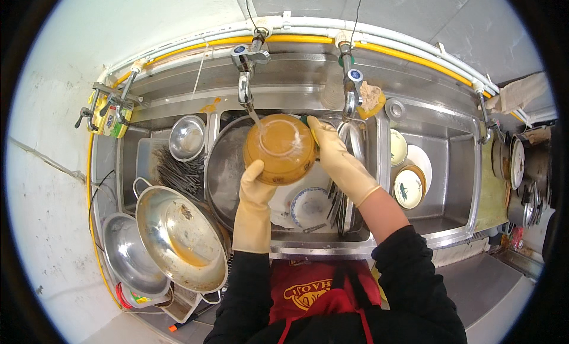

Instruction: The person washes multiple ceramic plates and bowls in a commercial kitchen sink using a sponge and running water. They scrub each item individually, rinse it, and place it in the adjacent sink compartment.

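My left hand (pixel 255 195), in a cream rubber glove, holds the near left side of an orange-brown bowl (pixel 281 144), which is upside down with its foot ring up. Water from a chrome faucet (pixel 245 83) runs onto the bowl. My right hand (pixel 331 152), gloved too, presses a green and yellow scouring sponge (pixel 312 131) to the bowl's right side; its fingertips are partly hidden. Below, the middle sink holds a large round metal pan (pixel 222 184), a blue-rimmed plate (pixel 311 206) and a bundle of dark chopsticks (pixel 341 210).
Stacked bowls (pixel 408 190) sit in the right sink (pixel 451 179). In the left sink are a steel bowl (pixel 187 137) and many dark chopsticks (pixel 180 170). A two-handled pan (pixel 182 237) and a metal basin (pixel 133 255) stand at the near left. A second faucet (pixel 351 95) hangs near my right hand.
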The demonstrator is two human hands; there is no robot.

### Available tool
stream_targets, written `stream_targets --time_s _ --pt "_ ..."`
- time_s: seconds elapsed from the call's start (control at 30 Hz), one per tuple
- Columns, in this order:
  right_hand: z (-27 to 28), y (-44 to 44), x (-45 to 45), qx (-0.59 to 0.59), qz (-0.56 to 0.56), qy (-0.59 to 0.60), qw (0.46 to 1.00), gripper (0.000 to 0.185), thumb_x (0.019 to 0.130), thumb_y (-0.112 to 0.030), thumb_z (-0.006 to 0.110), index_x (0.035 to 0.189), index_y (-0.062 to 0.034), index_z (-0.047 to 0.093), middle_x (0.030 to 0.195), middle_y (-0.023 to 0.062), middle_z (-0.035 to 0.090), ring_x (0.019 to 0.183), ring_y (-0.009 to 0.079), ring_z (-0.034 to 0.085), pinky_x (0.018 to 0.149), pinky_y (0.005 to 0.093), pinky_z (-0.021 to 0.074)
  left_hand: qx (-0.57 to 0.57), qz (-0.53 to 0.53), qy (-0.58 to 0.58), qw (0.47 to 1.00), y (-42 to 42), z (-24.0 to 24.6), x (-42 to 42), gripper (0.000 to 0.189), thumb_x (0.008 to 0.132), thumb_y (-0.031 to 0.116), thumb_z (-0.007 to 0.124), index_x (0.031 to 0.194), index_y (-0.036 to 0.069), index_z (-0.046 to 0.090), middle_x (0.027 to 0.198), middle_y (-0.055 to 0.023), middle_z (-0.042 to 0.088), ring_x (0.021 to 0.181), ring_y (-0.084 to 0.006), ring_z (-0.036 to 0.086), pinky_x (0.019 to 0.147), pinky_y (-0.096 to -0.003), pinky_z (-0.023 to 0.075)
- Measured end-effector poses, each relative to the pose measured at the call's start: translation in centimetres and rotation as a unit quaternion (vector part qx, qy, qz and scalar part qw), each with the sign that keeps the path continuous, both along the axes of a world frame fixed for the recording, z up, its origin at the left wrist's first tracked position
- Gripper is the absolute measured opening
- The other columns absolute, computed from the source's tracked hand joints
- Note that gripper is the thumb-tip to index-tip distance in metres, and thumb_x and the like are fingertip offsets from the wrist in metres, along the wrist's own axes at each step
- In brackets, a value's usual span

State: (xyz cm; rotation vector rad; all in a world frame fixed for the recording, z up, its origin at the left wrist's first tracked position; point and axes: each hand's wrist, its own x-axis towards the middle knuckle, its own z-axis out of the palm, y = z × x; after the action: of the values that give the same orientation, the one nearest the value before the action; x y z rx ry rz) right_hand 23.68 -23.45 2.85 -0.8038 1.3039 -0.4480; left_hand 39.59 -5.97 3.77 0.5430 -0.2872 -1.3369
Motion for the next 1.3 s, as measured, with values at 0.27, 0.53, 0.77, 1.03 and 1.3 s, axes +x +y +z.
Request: stream_targets --time_s 0.27,0.53,0.77,1.03,1.3 --pt "1.2 1.3 -4.7 -0.124 -0.097 -0.079 0.984 0.018 0.107 -0.023 0.072 0.117 -0.0095 0.078 0.088 -0.003 0.07 0.07 0.0077 0.059 0.063 0.0247 0.0481 0.041 0.118 -0.459 0.88 -0.4 0.4 2.5 0.054 0.095 -0.005 0.074 0.146 -0.003 0.058 0.145 -0.0179 0.065 0.129 -0.0302 0.066 0.111 -0.0425 0.0548" --pt "8.8 9.8 -11.2 -0.116 -0.004 -0.061 0.991 0.031 0.109 -0.024 0.066 0.131 -0.004 0.076 0.112 -0.0004 0.077 0.091 0.0053 0.063 0.079 0.0216 0.048 0.205 0.079 -0.057 0.974 -4.3 5.8 -2.4 0.054 0.098 0.019 0.077 0.146 0.003 0.059 0.139 -0.0151 0.067 0.125 -0.0314 0.068 0.108 -0.0461 0.0562" --pt "12.5 12.4 -14.5 -0.066 0.026 0.002 0.998 0.029 0.109 -0.023 0.065 0.132 -0.0083 0.076 0.119 -0.0021 0.074 0.1 0.0055 0.062 0.082 0.023 0.0511 0.268 -0.258 -0.667 0.645 -0.6 10.0 -7.4 0.04 0.102 0.029 0.065 0.14 0.016 0.069 0.121 -0.0185 0.077 0.112 -0.0376 0.073 0.101 -0.046 0.0553" --pt "11.8 14.5 -19.2 -0.026 -0.014 0.034 0.999 0.032 0.109 -0.026 0.068 0.133 -0.0057 0.075 0.109 -0.0017 0.074 0.081 0.0044 0.058 0.07 0.0205 0.0484 0.309 -0.192 -0.341 0.867 0.9 8.7 -8.3 0.035 0.096 0.009 0.074 0.129 0.002 0.071 0.11 -0.0138 0.079 0.1 -0.0336 0.077 0.092 -0.043 0.0608" --pt "11.6 16.5 -22.7 0.009 -0.055 -0.034 0.998 0.034 0.111 -0.024 0.064 0.136 -0.0033 0.072 0.109 -0.0003 0.074 0.085 0.0069 0.062 0.073 0.023 0.0511 0.244 -0.082 -0.055 0.965 1.4 10.2 -10.5 0.06 0.091 0.008 0.081 0.146 0.002 0.061 0.136 -0.0152 0.071 0.121 -0.0313 0.071 0.103 -0.0467 0.0588"
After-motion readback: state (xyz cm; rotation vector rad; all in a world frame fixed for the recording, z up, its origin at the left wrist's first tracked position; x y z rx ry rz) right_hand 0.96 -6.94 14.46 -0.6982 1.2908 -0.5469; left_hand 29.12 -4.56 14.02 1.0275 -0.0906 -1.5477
